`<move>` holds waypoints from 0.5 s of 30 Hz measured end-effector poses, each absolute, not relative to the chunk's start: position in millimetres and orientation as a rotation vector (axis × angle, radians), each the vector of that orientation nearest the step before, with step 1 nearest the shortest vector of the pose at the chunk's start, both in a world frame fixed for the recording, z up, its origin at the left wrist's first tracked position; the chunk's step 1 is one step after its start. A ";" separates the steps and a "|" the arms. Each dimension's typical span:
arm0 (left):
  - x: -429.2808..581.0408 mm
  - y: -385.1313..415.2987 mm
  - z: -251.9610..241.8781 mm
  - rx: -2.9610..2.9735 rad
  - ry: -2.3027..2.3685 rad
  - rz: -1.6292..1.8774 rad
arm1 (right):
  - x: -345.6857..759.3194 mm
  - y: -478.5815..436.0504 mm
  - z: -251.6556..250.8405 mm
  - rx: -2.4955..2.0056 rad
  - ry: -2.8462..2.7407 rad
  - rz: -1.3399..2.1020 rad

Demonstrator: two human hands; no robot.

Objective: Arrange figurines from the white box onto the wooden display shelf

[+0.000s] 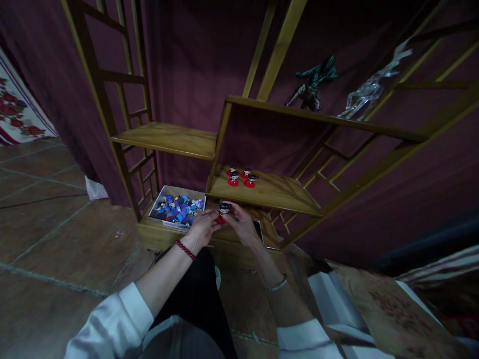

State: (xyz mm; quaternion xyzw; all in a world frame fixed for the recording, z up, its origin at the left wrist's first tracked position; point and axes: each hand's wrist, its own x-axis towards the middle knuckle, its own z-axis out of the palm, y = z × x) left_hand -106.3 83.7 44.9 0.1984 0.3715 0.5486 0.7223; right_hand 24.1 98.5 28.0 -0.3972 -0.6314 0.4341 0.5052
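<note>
A small figurine [223, 210] with a black-haired head and a red base is held between both hands, in front of the middle shelf. My left hand [203, 228], below a red bead bracelet, has its fingers closed at the left side of the red base. My right hand [241, 222] grips the figurine from the right. Several similar figurines [250, 180] stand upright on red bases at the left end of the middle shelf [284, 192]. Left of my left hand, a white box [175, 225] holds many blue, purple and black small figures.
The wooden rack has a left shelf [168, 137] and an upper shelf [329, 117]. A green-and-dark statue [314, 84] and a clear statue [374, 87] stand on top. White boxes [333, 299] lie at the lower right.
</note>
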 end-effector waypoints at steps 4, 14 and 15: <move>-106.0 84.0 45.7 0.438 0.837 1.203 | 24.1 97.5 27.1 -0.951 -1.502 1.069; -104.6 85.0 45.2 0.429 0.876 1.220 | 25.3 98.9 25.4 -0.918 -1.545 1.086; -104.6 85.1 45.2 0.430 0.883 1.219 | 25.5 98.9 25.6 -0.915 -1.556 1.082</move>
